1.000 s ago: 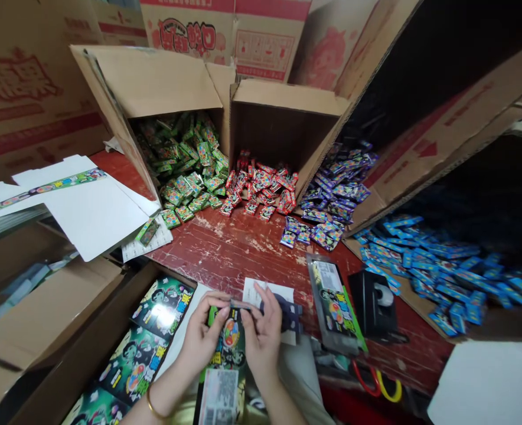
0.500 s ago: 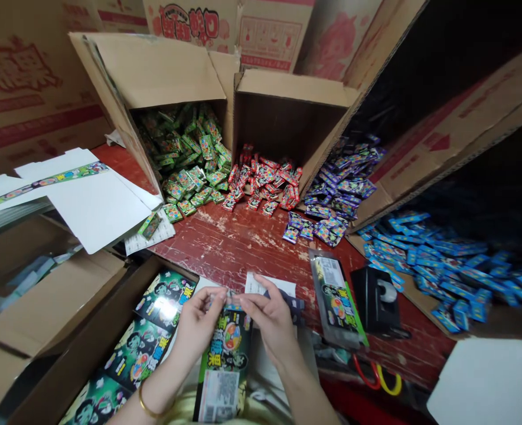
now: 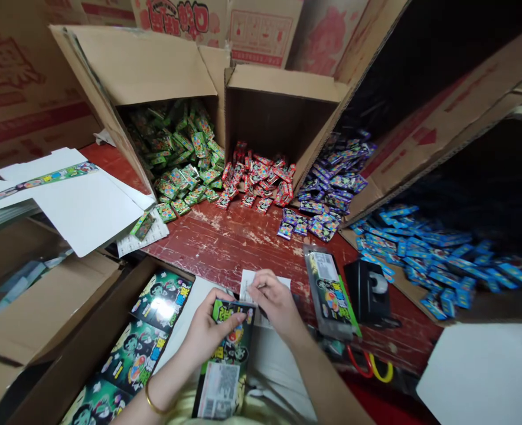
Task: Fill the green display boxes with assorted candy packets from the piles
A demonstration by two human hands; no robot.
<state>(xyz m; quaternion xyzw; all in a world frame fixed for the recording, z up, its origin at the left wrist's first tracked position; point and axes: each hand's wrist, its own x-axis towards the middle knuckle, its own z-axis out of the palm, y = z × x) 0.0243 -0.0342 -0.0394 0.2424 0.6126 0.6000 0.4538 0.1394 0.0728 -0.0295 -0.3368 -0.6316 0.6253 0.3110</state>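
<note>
Two hands meet at the lower centre of the frame. The left hand (image 3: 205,330) clamps fingers and thumb around the upper left of the green-and-black packet (image 3: 232,351). The right hand (image 3: 275,302) pinches its fingertips on the packet's top right corner, just over a white slip (image 3: 246,278).

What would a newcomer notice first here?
Heaps of green packets, red packets, purple packets and blue packets spill from tipped cartons across the back and right. At bottom centre, the left hand holds a green-and-black pack while the right hand meets its top edge.
</note>
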